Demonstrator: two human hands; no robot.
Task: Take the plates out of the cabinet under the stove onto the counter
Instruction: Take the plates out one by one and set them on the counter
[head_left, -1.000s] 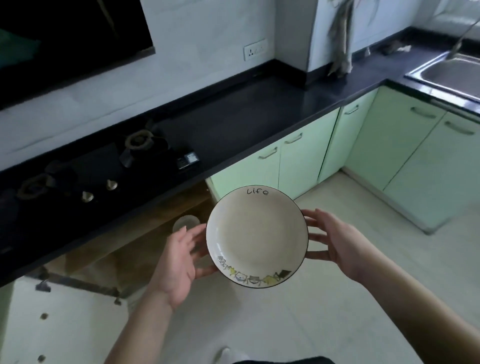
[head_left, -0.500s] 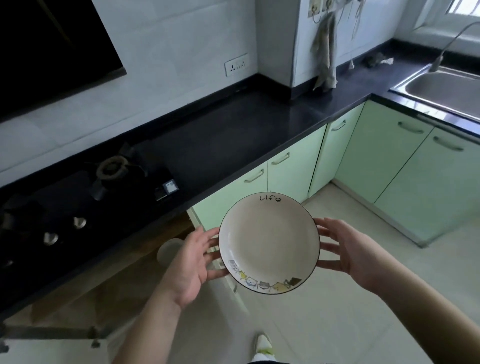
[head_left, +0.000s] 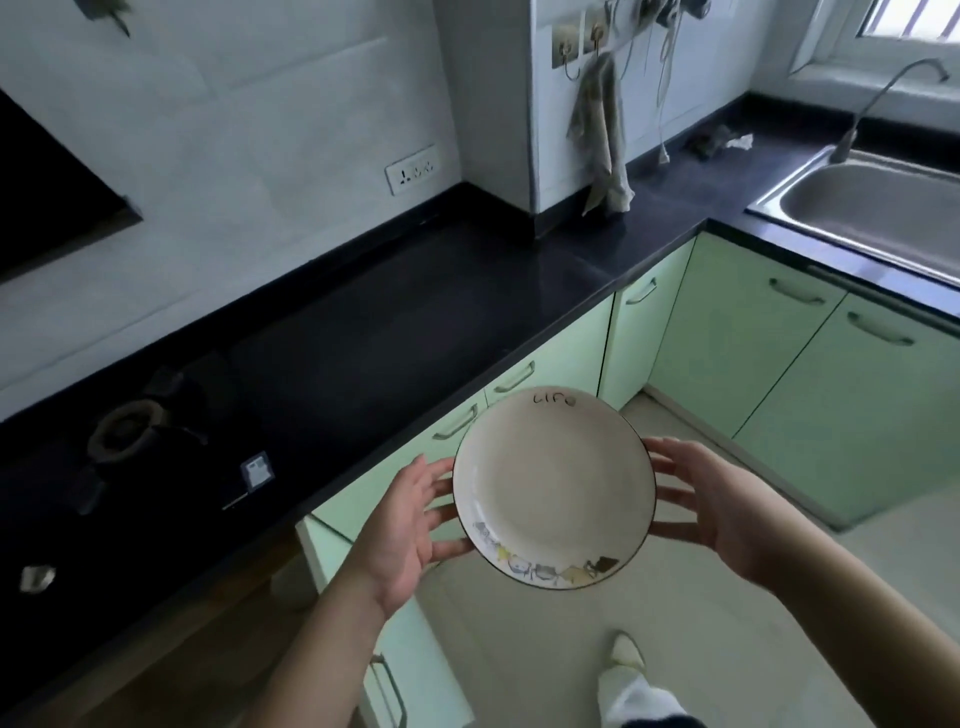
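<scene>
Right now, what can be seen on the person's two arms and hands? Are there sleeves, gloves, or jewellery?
Both forearms are bare as far as the picture shows; no sleeve is visible. The left hand and the right hand wear no gloves, and no ring, watch or bracelet shows on the visible parts. Lower down, a light trouser leg and a pale shoe appear.

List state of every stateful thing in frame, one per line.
plate: empty, held level in the air between both hands
left hand: fingers straight against plate's edge
right hand: same, opposite edge
cabinet door: open
sink: empty
counter: no plate on it yet
</scene>
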